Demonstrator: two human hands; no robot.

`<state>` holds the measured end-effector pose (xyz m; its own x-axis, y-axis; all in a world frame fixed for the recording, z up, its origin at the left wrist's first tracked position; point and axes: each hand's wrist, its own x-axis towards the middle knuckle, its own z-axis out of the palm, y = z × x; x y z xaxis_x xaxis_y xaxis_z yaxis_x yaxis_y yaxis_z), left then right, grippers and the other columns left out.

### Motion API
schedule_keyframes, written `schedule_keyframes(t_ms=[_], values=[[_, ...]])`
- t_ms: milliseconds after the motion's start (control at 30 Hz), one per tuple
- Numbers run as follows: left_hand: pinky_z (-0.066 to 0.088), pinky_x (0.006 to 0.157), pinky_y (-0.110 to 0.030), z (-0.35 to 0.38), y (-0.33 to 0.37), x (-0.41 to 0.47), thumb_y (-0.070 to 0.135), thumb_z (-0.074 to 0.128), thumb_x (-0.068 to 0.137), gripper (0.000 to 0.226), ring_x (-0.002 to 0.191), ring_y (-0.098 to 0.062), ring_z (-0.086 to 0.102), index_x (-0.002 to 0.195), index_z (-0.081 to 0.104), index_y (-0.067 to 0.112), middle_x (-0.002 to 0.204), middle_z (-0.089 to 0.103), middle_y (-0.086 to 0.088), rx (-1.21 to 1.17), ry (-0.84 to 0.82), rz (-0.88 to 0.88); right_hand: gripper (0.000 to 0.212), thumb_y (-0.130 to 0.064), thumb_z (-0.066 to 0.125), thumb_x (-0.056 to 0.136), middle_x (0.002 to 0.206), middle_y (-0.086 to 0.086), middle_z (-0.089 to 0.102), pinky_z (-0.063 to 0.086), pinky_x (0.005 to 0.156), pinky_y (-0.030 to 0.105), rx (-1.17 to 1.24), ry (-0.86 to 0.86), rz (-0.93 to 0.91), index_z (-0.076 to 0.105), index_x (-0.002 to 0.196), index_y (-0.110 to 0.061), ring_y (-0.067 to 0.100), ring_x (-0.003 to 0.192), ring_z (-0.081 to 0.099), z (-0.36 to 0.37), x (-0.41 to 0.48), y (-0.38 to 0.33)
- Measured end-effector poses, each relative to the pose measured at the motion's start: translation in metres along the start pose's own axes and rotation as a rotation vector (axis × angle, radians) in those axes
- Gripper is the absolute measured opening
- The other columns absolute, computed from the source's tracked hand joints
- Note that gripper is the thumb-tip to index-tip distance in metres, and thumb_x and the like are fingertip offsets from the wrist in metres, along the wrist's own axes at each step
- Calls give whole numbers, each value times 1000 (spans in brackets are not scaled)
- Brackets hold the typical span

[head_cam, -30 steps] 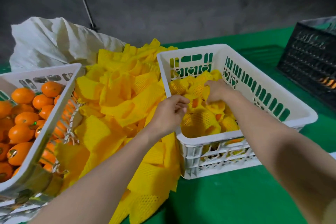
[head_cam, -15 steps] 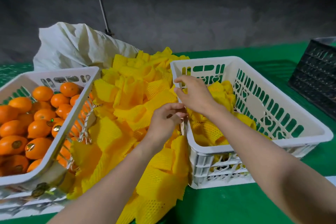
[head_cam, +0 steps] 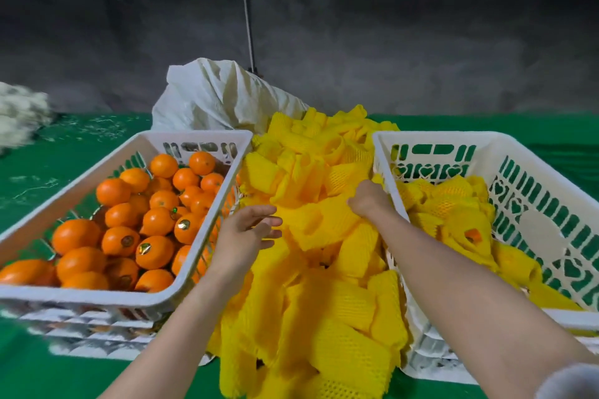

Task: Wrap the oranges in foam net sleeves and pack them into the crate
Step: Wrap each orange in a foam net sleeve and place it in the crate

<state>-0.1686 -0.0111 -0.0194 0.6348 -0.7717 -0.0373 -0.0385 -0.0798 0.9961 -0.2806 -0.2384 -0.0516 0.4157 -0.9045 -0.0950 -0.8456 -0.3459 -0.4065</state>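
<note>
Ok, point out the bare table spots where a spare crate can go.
Green table lies bare left of the orange crate and behind the packing crate. Crowded between the crates: foam sleeves fill that gap.

- Even, bright light is falling on the oranges [head_cam: 152, 223] and foam net sleeves [head_cam: 324, 236]; the wall [head_cam: 356, 42] behind is looking dim.
- Motion blur is smearing the near rim of the orange crate [head_cam: 81, 298].
- Wide-angle distortion is bowing the frame edges.
</note>
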Motion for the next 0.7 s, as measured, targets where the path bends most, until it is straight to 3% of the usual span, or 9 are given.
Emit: schedule_keyframes(t_ms=[100,200,300,367,467,600,700], values=[[55,74,-32,-26,-2,5,1,51,95,19,77,-16,67,107,63,10,91,69,-4,-20,55,-5,36,-26,57,92,121,19,52,41,72,39,-3,213,-82,49,116,0,39,106,54,-4,-11,-13],[57,69,-29,-54,0,14,0,52,95,20,75,-16,67,106,65,10,89,69,-4,-35,130,29,34,-26,53,94,119,18,55,41,78,42,-59,380,-269,47,117,-3,39,109,52,-19,-30,-36],[55,61,-23,-85,5,29,2,50,97,19,77,-16,68,106,64,12,91,68,-4,-41,224,79,19,-25,53,94,89,13,58,31,64,38,61,502,-411,45,101,-9,39,91,54,-36,-51,-59],[53,66,-27,-106,5,42,0,50,96,21,80,-19,67,109,62,10,91,67,-4,-4,285,97,18,-24,56,93,70,0,46,24,59,34,234,452,-523,41,95,-15,31,74,46,-42,-64,-75],[54,77,-36,-128,-1,64,-3,51,94,22,86,-22,65,110,61,7,96,67,-9,85,303,65,30,-23,57,92,90,-4,50,30,68,30,338,271,-649,50,118,-9,16,86,44,-33,-80,-98],[50,78,-40,-136,-15,97,-4,52,91,26,93,-29,60,116,60,1,105,62,-18,509,116,-8,35,-26,56,93,96,1,55,41,75,35,314,155,-679,50,124,-12,19,89,51,-9,-92,-119],[46,67,-35,-129,-21,116,8,59,90,5,92,-29,56,94,59,11,99,54,-21,925,-95,-35,33,-32,55,93,103,8,61,43,78,38,291,127,-676,51,121,-15,26,96,56,0,-98,-126]])
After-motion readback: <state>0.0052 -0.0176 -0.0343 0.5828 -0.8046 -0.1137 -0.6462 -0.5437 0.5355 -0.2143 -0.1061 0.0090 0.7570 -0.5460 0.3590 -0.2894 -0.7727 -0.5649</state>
